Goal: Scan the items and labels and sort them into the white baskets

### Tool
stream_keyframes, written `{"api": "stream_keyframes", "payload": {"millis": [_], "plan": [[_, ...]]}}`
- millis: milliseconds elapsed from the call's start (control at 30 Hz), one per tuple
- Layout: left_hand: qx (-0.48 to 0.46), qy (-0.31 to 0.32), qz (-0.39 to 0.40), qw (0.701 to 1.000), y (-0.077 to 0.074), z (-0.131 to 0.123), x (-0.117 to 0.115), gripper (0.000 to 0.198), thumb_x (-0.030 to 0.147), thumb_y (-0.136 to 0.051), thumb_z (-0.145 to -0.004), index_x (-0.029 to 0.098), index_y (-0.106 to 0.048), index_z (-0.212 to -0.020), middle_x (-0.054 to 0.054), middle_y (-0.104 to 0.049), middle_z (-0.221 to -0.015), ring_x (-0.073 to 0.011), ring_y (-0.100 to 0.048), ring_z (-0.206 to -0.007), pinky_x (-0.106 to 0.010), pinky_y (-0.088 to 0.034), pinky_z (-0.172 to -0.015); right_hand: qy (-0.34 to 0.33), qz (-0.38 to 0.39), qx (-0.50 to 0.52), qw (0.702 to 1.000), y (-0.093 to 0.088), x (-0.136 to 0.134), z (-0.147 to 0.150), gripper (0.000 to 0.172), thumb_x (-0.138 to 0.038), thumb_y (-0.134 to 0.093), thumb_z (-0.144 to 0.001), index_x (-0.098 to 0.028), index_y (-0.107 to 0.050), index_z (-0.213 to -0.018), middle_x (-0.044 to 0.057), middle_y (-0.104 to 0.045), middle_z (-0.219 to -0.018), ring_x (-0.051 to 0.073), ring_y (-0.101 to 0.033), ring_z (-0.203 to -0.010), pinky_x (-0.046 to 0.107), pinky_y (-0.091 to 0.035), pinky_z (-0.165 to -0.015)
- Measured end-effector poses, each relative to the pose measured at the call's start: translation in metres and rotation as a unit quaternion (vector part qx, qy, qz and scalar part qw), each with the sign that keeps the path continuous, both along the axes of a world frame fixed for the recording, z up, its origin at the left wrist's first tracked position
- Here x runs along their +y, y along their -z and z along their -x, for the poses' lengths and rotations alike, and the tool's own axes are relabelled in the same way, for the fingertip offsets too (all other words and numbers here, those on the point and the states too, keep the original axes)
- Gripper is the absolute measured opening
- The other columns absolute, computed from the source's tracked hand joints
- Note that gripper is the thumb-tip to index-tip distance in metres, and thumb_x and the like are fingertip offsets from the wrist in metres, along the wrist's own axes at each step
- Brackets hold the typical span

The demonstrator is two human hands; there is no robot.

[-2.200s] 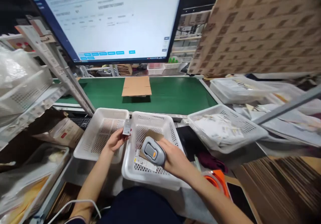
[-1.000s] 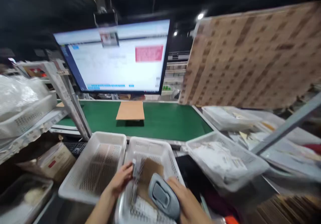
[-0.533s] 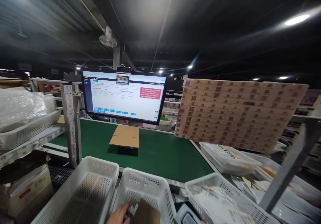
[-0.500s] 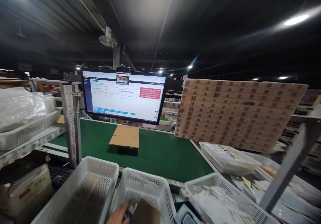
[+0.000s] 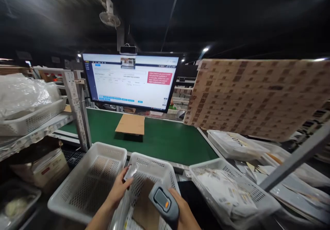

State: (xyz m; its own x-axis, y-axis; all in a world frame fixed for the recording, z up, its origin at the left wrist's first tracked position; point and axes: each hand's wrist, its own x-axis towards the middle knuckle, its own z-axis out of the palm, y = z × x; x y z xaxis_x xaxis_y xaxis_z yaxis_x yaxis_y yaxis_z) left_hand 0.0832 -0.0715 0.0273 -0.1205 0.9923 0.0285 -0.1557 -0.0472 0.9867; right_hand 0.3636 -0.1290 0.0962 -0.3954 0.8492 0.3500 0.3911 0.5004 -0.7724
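My left hand [image 5: 118, 190] pinches a small silvery packet [image 5: 130, 172] over the rim between two white baskets. My right hand [image 5: 182, 215] is wrapped round a grey handheld scanner [image 5: 163, 201] with an orange button, held over the middle white basket [image 5: 155, 166]. That basket holds a brown cardboard piece [image 5: 143, 206] and printed labels. The left white basket [image 5: 90, 180] beside it looks bare inside. The monitor [image 5: 130, 81] ahead shows a white form with a red box at its upper right.
A green conveyor belt [image 5: 167, 142] carries a flat cardboard box [image 5: 130, 124]. A third basket of bagged goods [image 5: 227, 188] sits to the right. Stacked printed cartons [image 5: 260, 94] rise at right. A metal shelf post [image 5: 77, 109] and a bagged basket [image 5: 28, 101] stand at left.
The camera tilted up toward the monitor and has come partly back down, bringing both hands back into view. The screen's box went from green to red. My left hand now holds a silvery packet.
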Motion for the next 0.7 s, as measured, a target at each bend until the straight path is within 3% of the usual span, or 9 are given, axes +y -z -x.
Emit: {"api": "stream_keyframes", "payload": {"millis": [67, 100, 200, 333, 500, 700], "plan": [[0.086, -0.037, -0.052, 0.994, -0.009, -0.003, -0.01, 0.082, 0.051, -0.087, -0.073, 0.012, -0.068, -0.142, -0.018, -0.07, -0.139, -0.0311, -0.066, -0.124, -0.037, -0.054, -0.101, -0.011, -0.013, -0.018, 1.0, -0.01, -0.002, 0.009, 0.016, -0.033, -0.06, -0.09, -0.019, -0.062, -0.098, 0.01, -0.067, -0.1, 0.023, -0.066, -0.088, 0.033, -0.053, -0.077], [0.12, -0.049, -0.063, 0.99, -0.013, -0.005, -0.016, 0.08, 0.049, -0.084, -0.076, 0.011, -0.066, -0.144, -0.018, -0.072, -0.133, -0.032, -0.066, -0.126, -0.04, -0.053, -0.105, -0.015, -0.015, -0.025, 0.999, -0.013, -0.004, 0.012, 0.014, -0.03, -0.059, -0.09, -0.019, -0.061, -0.098, 0.01, -0.066, -0.101, 0.023, -0.065, -0.089, 0.033, -0.052, -0.077], [0.18, -0.047, -0.053, 0.981, -0.021, -0.007, -0.03, 0.071, 0.045, -0.077, -0.084, 0.011, -0.065, -0.144, -0.013, -0.078, -0.106, -0.0278, -0.073, -0.101, -0.04, -0.056, -0.093, -0.025, -0.01, -0.055, 0.998, -0.018, -0.01, 0.022, 0.019, -0.023, -0.058, -0.088, -0.018, -0.062, -0.105, 0.011, -0.062, -0.108, 0.025, -0.065, -0.096, 0.037, -0.053, -0.083], [0.194, -0.042, -0.047, 0.979, -0.021, -0.006, -0.039, 0.05, 0.043, -0.074, -0.088, 0.013, -0.075, -0.127, -0.011, -0.078, -0.107, -0.0232, -0.072, -0.093, -0.035, -0.055, -0.088, -0.013, 0.029, -0.18, 0.983, -0.022, -0.018, 0.038, 0.044, -0.007, -0.056, -0.082, -0.017, -0.062, -0.125, 0.012, -0.059, -0.117, 0.029, -0.067, -0.1, 0.04, -0.053, -0.083], [0.168, -0.041, -0.034, 0.984, -0.016, -0.005, -0.04, 0.055, 0.043, -0.078, -0.084, 0.013, -0.075, -0.13, -0.011, -0.079, -0.103, -0.0239, -0.074, -0.094, -0.034, -0.057, -0.087, 0.004, 0.067, -0.323, 0.944, -0.027, -0.025, 0.054, 0.062, -0.003, -0.058, -0.082, -0.018, -0.058, -0.143, 0.013, -0.059, -0.125, 0.035, -0.07, -0.103, 0.045, -0.056, -0.084], [0.136, -0.041, -0.003, 0.99, -0.018, -0.005, -0.041, 0.066, 0.046, -0.081, -0.081, 0.009, -0.073, -0.135, -0.012, -0.081, -0.097, -0.0239, -0.076, -0.088, -0.034, -0.06, -0.085, 0.006, 0.058, -0.344, 0.937, -0.03, -0.034, 0.05, 0.067, -0.003, -0.058, -0.079, -0.018, -0.058, -0.145, 0.014, -0.06, -0.128, 0.036, -0.07, -0.109, 0.045, -0.058, -0.086]]}}
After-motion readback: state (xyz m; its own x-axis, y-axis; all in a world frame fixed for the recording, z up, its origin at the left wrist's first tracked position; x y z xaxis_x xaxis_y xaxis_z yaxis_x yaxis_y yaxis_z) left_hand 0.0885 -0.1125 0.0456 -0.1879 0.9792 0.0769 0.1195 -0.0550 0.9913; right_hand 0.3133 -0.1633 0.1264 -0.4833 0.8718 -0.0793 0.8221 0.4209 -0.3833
